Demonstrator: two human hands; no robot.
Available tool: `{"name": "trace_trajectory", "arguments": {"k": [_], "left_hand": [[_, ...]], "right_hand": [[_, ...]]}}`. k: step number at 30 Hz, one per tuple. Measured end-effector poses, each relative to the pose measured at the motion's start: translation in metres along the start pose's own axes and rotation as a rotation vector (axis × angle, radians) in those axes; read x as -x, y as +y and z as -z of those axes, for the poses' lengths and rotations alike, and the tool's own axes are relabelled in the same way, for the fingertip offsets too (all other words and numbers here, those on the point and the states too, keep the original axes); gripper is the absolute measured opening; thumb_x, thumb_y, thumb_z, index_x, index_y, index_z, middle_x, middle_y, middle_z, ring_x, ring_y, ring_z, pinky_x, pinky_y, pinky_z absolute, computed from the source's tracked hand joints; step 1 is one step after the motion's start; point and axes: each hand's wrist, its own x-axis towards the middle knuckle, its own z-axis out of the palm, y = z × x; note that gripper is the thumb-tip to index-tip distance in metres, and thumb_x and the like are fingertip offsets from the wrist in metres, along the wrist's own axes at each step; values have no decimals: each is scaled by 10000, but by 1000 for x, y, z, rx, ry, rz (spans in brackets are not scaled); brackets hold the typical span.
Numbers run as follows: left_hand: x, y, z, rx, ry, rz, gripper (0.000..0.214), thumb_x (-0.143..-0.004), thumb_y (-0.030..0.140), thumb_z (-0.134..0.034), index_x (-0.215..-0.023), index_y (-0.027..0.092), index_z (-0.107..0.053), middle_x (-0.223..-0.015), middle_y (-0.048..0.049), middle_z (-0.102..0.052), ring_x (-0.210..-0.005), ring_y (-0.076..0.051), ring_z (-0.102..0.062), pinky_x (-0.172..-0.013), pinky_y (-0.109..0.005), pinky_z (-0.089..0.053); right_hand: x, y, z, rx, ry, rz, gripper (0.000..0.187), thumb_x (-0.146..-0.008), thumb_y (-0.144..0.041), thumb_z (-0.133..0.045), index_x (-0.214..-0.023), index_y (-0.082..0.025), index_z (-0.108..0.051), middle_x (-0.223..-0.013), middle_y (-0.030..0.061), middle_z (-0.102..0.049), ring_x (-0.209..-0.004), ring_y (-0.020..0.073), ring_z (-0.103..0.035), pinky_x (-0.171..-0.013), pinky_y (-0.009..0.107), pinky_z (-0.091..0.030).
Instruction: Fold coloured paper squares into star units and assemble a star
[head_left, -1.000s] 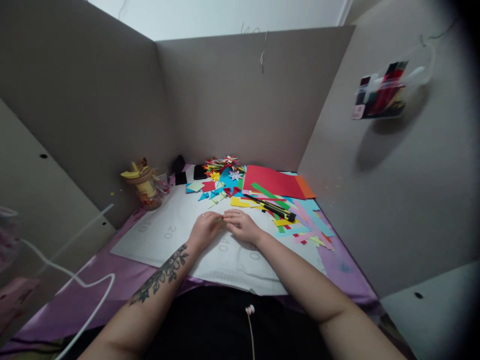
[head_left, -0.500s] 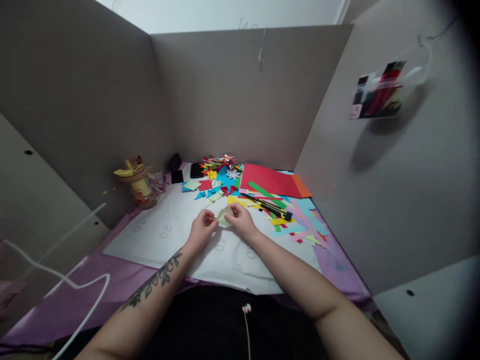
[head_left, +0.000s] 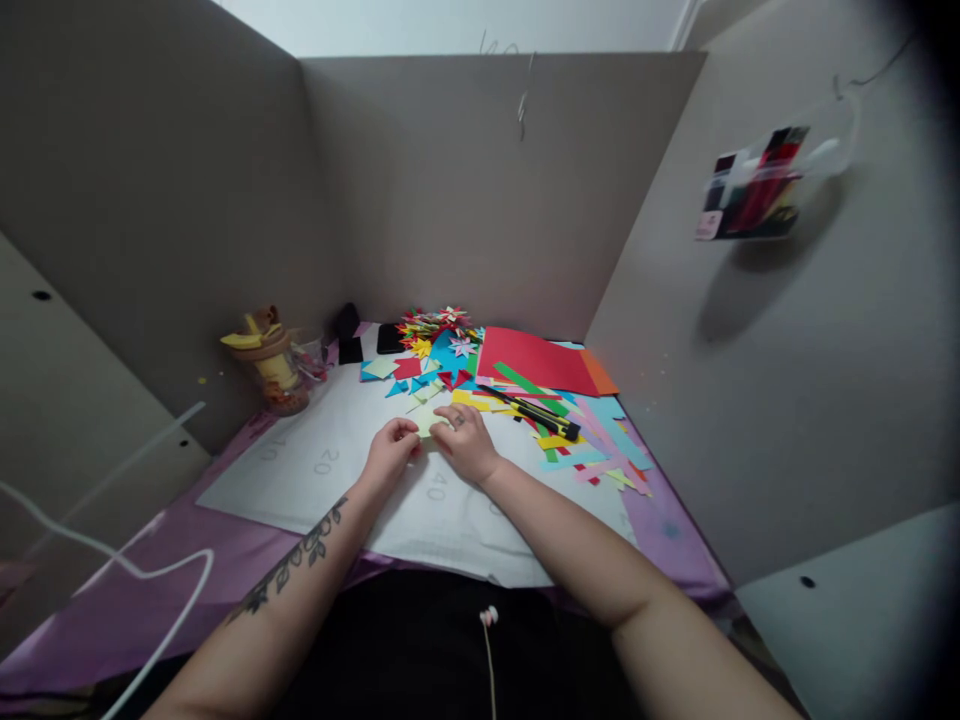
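Observation:
A small pale green piece of paper [head_left: 427, 419] is held between my two hands, low over the white sheet [head_left: 300, 475] with printed numbers. My left hand [head_left: 393, 447] pinches its left edge between thumb and fingertips. On the other side, the thumb and fingers of my right hand [head_left: 469, 442] are closed on the paper and cover part of it. Just beyond the hands lie small folded triangles and cut squares, among them a red paper piece [head_left: 408, 368] and a pale green square [head_left: 381, 367].
Right of my hands lie a black and yellow utility knife [head_left: 551, 418], coloured paper strips [head_left: 574, 460] and red sheets [head_left: 532, 360]. Folded paper stars [head_left: 442, 325] are heaped at the back. A brown and yellow cup [head_left: 270, 365] stands left. A clear bag [head_left: 772, 180] hangs on the right wall.
Both hands have moved slightly left with the pale green paper. My right fingers have shifted over its upper edge, and the paper now looks flatter.

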Motion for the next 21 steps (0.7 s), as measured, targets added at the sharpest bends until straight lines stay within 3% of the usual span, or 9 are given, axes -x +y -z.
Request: {"name": "trace_trajectory", "arguments": {"k": [4, 8, 11, 15, 21], "left_hand": [[3, -1, 4, -194, -41, -26, 167, -666, 201, -495, -823, 180, -547, -531, 42, -532, -475, -120, -500, -482, -229, -389], [11, -4, 12, -634, -19, -324, 221, -726, 152, -469, -844, 175, -654, -805, -51, -621, -761, -173, -576, -718, -298, -460], [19, -4, 17, -852, -137, -517, 291, -751, 87, -450, -856, 195, -699, -938, -72, -639, -919, -200, -550, -852, -335, -423], [29, 0, 19, -1033, -318, -676, 320, -773, 60, -462, -945, 207, -688, -955, -54, -670, -905, -200, -543, -836, -343, -421], [36, 9, 14, -1201, -365, -751, 293, -794, 78, -479, -980, 214, -659, -1000, -63, -664, -952, -212, -546, -823, -355, -434]], "right_hand": [[0, 4, -4, 16, -37, 53, 171, -862, -168, -475, -799, -217, -626, -1036, 60, -610, -1008, 222, -431, -885, 394, -312], [4, 13, -4, -74, -131, 113, 158, -836, -150, -508, -758, -208, -633, -884, 41, -643, -887, 189, -477, -815, 343, -343], [7, 22, -4, -185, -195, 115, 142, -818, -139, -535, -738, -200, -636, -790, 25, -653, -824, 167, -505, -784, 308, -363], [9, 32, -5, -306, -223, 109, 133, -801, -119, -564, -712, -182, -640, -751, 24, -661, -772, 150, -534, -770, 284, -384], [8, 37, -6, -378, -234, 73, 115, -777, -96, -599, -703, -173, -641, -766, 23, -653, -784, 145, -547, -796, 285, -384]]}}
